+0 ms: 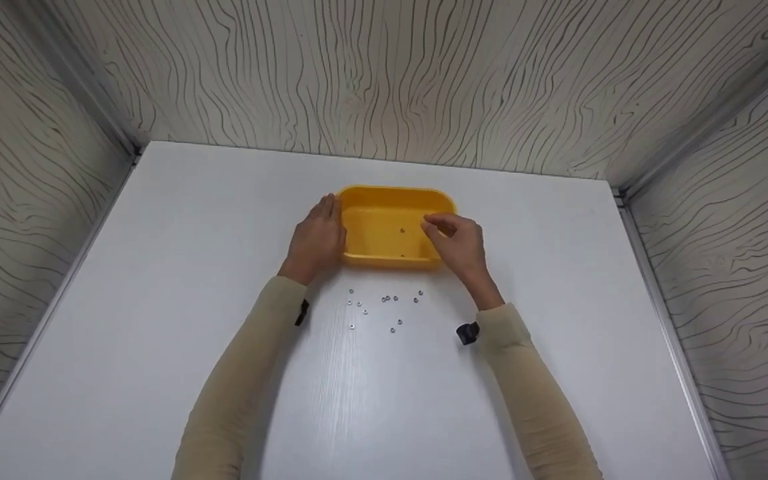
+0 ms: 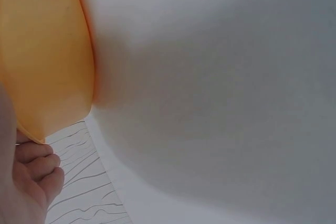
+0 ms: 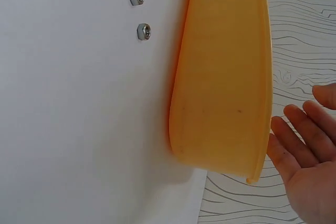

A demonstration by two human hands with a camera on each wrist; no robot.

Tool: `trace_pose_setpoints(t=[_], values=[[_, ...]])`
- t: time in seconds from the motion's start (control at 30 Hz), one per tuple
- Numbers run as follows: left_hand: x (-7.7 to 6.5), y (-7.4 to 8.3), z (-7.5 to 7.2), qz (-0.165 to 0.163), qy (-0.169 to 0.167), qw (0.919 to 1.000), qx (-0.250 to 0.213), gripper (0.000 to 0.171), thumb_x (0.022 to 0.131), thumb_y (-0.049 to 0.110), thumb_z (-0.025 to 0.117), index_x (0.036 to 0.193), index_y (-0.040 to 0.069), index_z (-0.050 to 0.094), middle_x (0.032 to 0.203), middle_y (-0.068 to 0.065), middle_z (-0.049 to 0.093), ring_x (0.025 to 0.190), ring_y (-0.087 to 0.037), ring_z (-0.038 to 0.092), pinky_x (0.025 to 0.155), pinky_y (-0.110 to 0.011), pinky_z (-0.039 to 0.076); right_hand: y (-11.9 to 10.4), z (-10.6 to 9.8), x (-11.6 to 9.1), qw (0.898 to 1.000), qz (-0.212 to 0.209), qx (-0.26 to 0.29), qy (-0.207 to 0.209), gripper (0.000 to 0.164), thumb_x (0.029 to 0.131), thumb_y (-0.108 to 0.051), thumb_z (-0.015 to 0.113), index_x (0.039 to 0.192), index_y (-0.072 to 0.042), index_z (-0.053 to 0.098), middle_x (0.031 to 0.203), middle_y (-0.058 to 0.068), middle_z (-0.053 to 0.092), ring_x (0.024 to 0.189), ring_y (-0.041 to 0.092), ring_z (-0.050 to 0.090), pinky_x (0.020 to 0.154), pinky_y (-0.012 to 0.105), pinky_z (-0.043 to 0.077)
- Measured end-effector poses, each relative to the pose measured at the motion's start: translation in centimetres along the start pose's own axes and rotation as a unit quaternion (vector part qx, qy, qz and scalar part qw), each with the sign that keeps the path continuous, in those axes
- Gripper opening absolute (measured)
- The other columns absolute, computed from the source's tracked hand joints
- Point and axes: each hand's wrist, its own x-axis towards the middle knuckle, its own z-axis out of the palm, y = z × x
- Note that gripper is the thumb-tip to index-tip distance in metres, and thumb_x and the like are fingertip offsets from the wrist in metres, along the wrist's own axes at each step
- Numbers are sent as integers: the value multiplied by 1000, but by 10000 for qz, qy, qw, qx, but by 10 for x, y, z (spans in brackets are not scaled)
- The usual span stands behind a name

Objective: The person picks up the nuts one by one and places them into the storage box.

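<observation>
A yellow plastic bin (image 1: 384, 260) stands toward the back of the white table, with two tiny nuts visible inside. My left hand (image 1: 318, 239) rests along its left side, fingers together and touching near the rim; its thumb is hidden. Over the bin's right side hovers my right hand (image 1: 459, 243), thumb and forefinger brought near each other. In the right wrist view, that hand (image 3: 310, 156) has a gap between thumb and fingers, and no object shows there. Several loose metal nuts (image 1: 395, 298) lie on the table in front of the bin.
The white table (image 1: 157, 333) has wood-patterned panels (image 1: 384, 80) at its back and sides. Two hex nuts (image 3: 144, 31) lie close to the bin's front wall in the right wrist view. A dark band (image 1: 468, 333) is on the right wrist.
</observation>
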Motion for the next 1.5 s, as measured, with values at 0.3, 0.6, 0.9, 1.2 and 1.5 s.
trace_pose_setpoints(t=[0.3, 0.6, 0.9, 1.2, 1.5], values=[[0, -2, 0, 3, -48, 9999, 153, 61, 110, 23, 45, 161, -7, 31, 168, -24, 38, 156, -36, 40, 127, -47, 38, -5, -8, -22, 9986, -315, -310, -276, 35, 98, -24, 76, 128, -6, 73, 133, 12, 73, 124, 29, 69, 111, 47, 57], [-4, -4, -1, 51, 136, 9998, 98, 60, 110, 22, 44, 160, -8, 33, 166, -25, 40, 154, -38, 44, 124, -49, 42, -22, -10, -40, 9922, -694, -561, -870, 34, 96, -22, 77, 127, -7, 75, 129, 15, 75, 119, 33, 72, 109, 50, 58], [-4, -5, 0, 51, 55, 9999, 82, 60, 110, 23, 44, 161, -7, 32, 167, -25, 39, 155, -38, 42, 125, -49, 41, -21, -9, -55, 9830, -1156, -784, -1194, 26, 97, -16, 75, 121, -5, 77, 118, 11, 79, 107, 24, 77, 100, 43, 63], [0, -3, -1, -45, -64, 9999, 106, 61, 109, 23, 44, 161, -7, 31, 168, -24, 37, 156, -36, 41, 125, -48, 42, -16, -5, -71, 9624, -1591, -1540, -1572, 23, 97, -15, 76, 119, -7, 78, 117, 8, 80, 110, 23, 76, 99, 44, 63], [1, 0, 0, -44, -103, 9999, -11, 61, 110, 24, 44, 162, -6, 30, 169, -23, 36, 157, -36, 39, 128, -48, 38, 3, -1, -84, 8905, -2776, -3192, -1674, 30, 92, -3, 77, 122, -6, 76, 117, 8, 80, 108, 22, 78, 95, 36, 65]])
